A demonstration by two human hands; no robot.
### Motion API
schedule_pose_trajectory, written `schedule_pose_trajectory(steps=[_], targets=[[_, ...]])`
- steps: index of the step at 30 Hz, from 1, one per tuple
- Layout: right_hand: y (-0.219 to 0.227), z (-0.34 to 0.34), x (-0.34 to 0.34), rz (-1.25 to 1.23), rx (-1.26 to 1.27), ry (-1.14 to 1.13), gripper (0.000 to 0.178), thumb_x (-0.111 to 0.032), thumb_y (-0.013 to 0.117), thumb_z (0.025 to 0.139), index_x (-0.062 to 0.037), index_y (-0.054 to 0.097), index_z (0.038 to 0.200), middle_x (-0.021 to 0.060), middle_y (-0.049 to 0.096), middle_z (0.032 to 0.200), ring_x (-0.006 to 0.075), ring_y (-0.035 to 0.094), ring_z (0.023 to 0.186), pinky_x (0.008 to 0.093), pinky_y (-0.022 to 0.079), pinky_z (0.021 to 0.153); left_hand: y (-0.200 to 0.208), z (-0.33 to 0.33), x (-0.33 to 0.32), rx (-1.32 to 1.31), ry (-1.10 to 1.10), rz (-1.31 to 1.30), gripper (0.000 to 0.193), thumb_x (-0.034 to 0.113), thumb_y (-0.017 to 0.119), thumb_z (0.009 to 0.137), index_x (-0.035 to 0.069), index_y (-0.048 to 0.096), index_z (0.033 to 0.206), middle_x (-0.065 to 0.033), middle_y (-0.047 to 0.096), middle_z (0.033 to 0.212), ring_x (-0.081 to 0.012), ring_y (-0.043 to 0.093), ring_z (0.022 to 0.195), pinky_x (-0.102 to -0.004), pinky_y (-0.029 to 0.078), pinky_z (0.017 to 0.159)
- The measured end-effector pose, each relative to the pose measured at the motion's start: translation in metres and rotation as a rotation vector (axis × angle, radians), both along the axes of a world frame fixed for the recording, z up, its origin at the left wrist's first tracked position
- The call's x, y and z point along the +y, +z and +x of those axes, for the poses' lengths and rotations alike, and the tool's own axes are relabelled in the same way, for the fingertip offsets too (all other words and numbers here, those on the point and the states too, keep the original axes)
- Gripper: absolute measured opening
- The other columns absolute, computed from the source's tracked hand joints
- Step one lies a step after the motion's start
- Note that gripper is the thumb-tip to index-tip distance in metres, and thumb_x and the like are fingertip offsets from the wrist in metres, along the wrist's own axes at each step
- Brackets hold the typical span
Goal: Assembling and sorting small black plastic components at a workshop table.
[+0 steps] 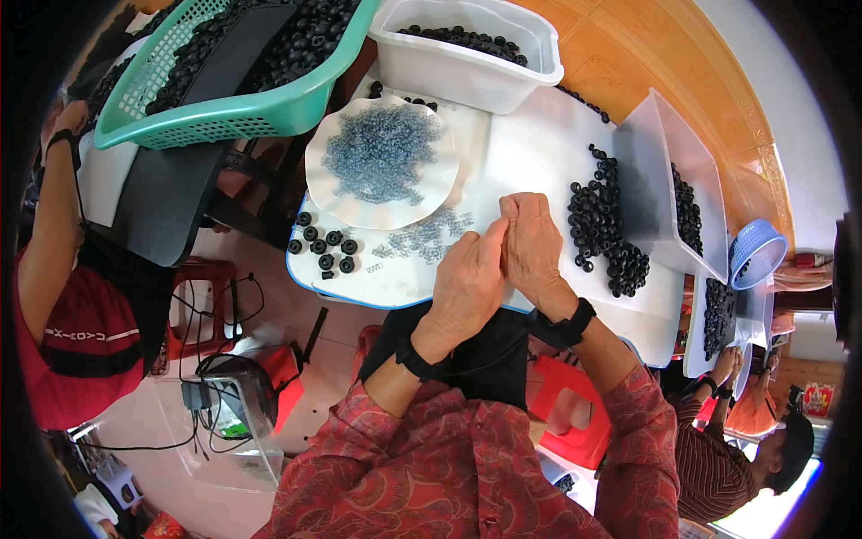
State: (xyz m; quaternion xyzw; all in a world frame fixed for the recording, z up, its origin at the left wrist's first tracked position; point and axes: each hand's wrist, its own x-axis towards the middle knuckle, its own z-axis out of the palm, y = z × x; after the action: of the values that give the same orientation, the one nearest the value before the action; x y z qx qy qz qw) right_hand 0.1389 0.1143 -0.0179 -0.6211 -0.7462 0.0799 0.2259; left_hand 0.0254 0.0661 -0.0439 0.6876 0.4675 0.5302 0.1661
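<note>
A: Reading from nine o'clock across: what lies on the counter (539,144)?

B: At eleven o'clock, a teal basket (224,112) heaped with black rings. Below it, toward the centre, a white plate (328,193) carries small clear rings (382,153), with more of them spilled just beside its lower edge. At eight o'clock of the plate sits a small group of finished black pieces (325,247).

A: And the hands?

B: Left hand (467,283) and right hand (534,247) meet at the centre, touching. The fingers (516,211) are pinched narrow around something small between them; what it is cannot be told, since the hands hide it. Both wrists wear black bands.

A: Further right?

B: A loose pile of black rings (606,234) at three o'clock of the hands, then a tilted clear tub (651,171) holding more. At twelve o'clock, a white tub (467,67).

A: How is the pinch best done?

B: Judging by the posture: keep both parts square to each other, press evenly with the fingertips, and work low over the counter so a dropped piece stays near.
</note>
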Motion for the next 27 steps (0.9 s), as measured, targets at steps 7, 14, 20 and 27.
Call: schedule_pose_trajectory(steps=[7,14,20,27], targets=[[-0.009,0.008,0.003,0.011,0.166,-0.062,0.022,-0.024,0.051,0.102,-0.003,0.055,0.106,0.017,0.059,0.099,0.0345,0.062,0.087,0.0444,0.049,0.071,0.003,-0.003,-0.001,-0.028,-0.039,-0.007,0.055,-0.008,0.065,0.073,-0.006,0.05,0.126,-0.0142,0.062,0.084,-0.0312,0.057,0.079,-0.0411,0.048,0.07],[0.011,0.036,-0.028,-0.08,0.524,0.158,0.015,0.002,0.057,0.091,0.0,0.065,0.103,0.0113,0.061,0.095,0.0204,0.062,0.083,0.0296,0.05,0.07,0.001,-0.002,-0.003,-0.021,-0.023,-0.03,0.053,-0.007,0.071,0.074,0.001,0.054,0.124,-0.0095,0.066,0.086,-0.0281,0.062,0.079,-0.0375,0.052,0.067],[0.01,0.041,-0.047,-0.004,0.497,0.312,0.022,0.008,0.06,0.087,-0.0013,0.067,0.106,0.0111,0.061,0.099,0.0241,0.063,0.086,0.0306,0.052,0.074,0.002,0.001,-0.002,0.003,-0.015,-0.013,0.049,-0.005,0.07,0.074,-0.001,0.054,0.12,-0.0094,0.065,0.085,-0.0283,0.061,0.08,-0.0387,0.051,0.068],[0.0,0.045,-0.045,0.028,0.51,0.319,0.025,0.009,0.061,0.086,-0.0009,0.066,0.107,0.0115,0.06,0.102,0.0254,0.063,0.087,0.0311,0.053,0.074,0.003,0.0,-0.004,-0.001,-0.026,-0.082,0.047,-0.005,0.068,0.075,0.001,0.056,0.12,-0.0101,0.067,0.087,-0.0289,0.063,0.082,-0.0398,0.053,0.069]])
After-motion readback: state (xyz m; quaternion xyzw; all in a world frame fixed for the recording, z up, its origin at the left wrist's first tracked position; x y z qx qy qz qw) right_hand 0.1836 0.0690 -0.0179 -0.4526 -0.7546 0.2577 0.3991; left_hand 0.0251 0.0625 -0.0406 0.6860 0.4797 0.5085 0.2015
